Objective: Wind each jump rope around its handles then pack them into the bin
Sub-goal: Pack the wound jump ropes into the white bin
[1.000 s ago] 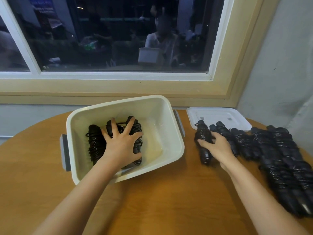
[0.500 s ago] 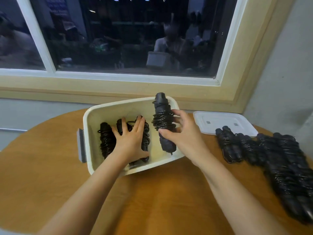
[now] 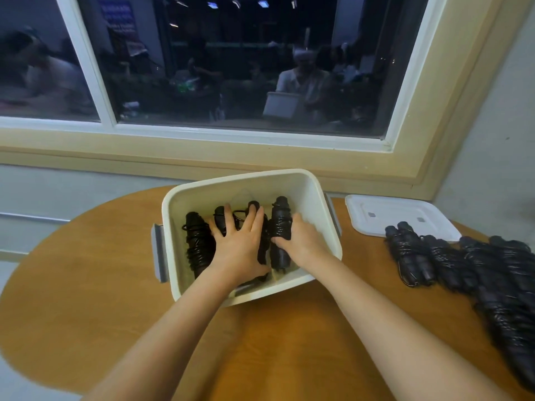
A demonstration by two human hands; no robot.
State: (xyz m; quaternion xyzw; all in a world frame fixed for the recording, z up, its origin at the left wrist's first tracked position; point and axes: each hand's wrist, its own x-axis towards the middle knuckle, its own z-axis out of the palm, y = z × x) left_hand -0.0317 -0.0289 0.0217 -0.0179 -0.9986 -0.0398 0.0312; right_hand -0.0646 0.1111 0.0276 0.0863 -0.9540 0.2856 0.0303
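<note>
A wound rope (image 3: 280,227) is held inside the bin (image 3: 318,195).
It is gripped round its middle by the right hand (image 3: 304,241), while the packed ropes (image 3: 198,244) to its left are pressed by the flat, spread left hand (image 3: 240,244). It is judged light, with stiff handles and slippery coils; the wrapped middle should be held.

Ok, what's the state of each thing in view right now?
bin: open, upright on table, three ropes inside.
lid: off, flat on table, right of bin.
left hand: fingers spread, presses middle rope.
right hand: grips right rope.
left rope: wound, in bin, untouched.
middle rope: wound, in bin.
right rope: wound, in bin.
table ropes: wound, in a row, unpacked.
</note>
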